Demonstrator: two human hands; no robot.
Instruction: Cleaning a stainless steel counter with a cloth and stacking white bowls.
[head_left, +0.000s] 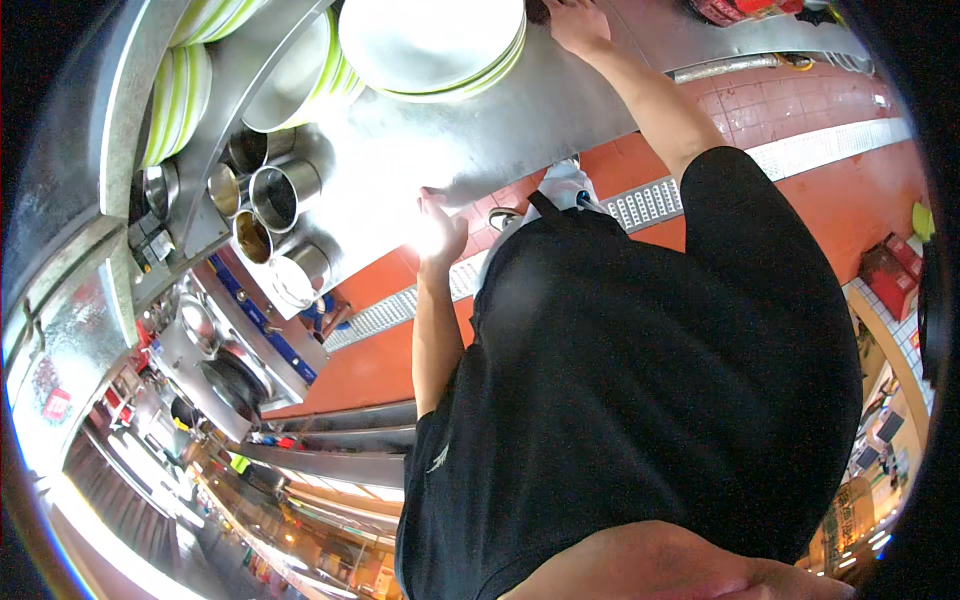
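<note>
My left hand (441, 232) is by the near edge of a stainless steel counter (375, 161). Strong glare washes out part of it, but I see nothing held and its fingers look apart. Farther forward, my right hand (581, 30) reaches to the top rim of the picture. Its fingertips touch or lie close to a dark thing that is mostly cut off, so its grip is hidden. Left of that hand stands a stack of large white plates (435, 45) with green rims. Another stack of green-rimmed plates (289, 82) stands farther left.
Several steel pots (281, 196) stand at the counter's left end. A shelf above holds more plates (176, 105). Black woks (229, 382) lie farther left. A metal drain grating (641, 206) crosses the red tiled floor (375, 375). Red packaging (739, 9) sits at the upper right.
</note>
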